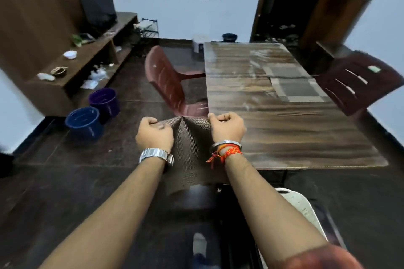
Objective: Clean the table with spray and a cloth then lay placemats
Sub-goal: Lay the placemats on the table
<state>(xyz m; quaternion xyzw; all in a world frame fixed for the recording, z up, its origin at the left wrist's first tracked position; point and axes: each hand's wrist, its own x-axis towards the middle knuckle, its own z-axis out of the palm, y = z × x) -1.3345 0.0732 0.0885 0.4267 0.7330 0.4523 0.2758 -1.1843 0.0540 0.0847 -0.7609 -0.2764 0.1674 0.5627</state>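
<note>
With our left hand [154, 132] and right hand [227, 125] each fisted on a top corner, we hold a brown placemat [192, 150] hanging off the table [284, 129]'s near-left corner, where its sagging middle could land creased or crooked.

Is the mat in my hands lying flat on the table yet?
No. The mat hangs off the table edge, bunched between both fists.
</note>
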